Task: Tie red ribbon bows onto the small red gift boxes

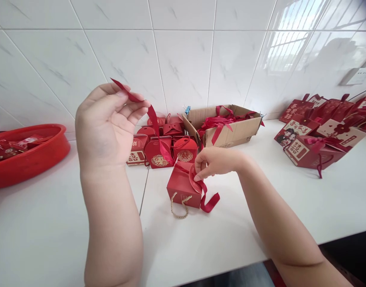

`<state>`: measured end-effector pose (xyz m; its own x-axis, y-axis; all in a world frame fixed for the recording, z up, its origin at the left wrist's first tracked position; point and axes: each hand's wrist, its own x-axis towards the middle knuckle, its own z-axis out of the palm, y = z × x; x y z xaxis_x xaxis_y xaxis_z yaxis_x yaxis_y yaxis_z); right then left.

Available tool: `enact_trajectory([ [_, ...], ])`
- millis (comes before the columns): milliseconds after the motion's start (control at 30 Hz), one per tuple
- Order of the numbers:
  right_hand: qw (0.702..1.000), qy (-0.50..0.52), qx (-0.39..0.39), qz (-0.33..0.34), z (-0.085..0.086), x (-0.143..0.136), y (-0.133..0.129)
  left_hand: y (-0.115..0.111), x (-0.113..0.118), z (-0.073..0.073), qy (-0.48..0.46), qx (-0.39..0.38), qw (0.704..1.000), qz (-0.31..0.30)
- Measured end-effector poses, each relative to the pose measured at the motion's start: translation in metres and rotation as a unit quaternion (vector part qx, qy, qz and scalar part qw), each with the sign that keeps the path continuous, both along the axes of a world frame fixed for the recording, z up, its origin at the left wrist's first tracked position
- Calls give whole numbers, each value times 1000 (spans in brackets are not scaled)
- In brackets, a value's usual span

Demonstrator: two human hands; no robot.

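My left hand is raised at the left, its thumb and fingers pinching a red ribbon near one end. From there the ribbon runs down to the top of a small red gift box on the white counter. At the box's top right, my right hand has its fingers closed, pressing the ribbon against the round flap. The ribbon's other end curls on the counter to the right of the box. A gold cord handle hangs at the box's front.
Several red boxes stand behind. A cardboard box holds red ribbons. At the far left is a red basin with packets; more red boxes sit at the right. A tiled wall rises behind the counter.
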<state>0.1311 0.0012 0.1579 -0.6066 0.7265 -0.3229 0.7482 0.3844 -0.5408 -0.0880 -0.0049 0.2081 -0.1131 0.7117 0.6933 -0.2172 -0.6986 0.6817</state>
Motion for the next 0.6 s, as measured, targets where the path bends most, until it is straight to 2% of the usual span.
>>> enact_trajectory([
  [200,999,-22,44,-12,-2,-5,-4,-3,1,1,1,4,1000,8],
  [433,993,-8,102,-62,-7,-4,-4,-5,2,2,-5,-3,1000,15],
  [600,987,-3,136,-87,-4,-4,-6,-10,3,3,13,-24,999,37],
])
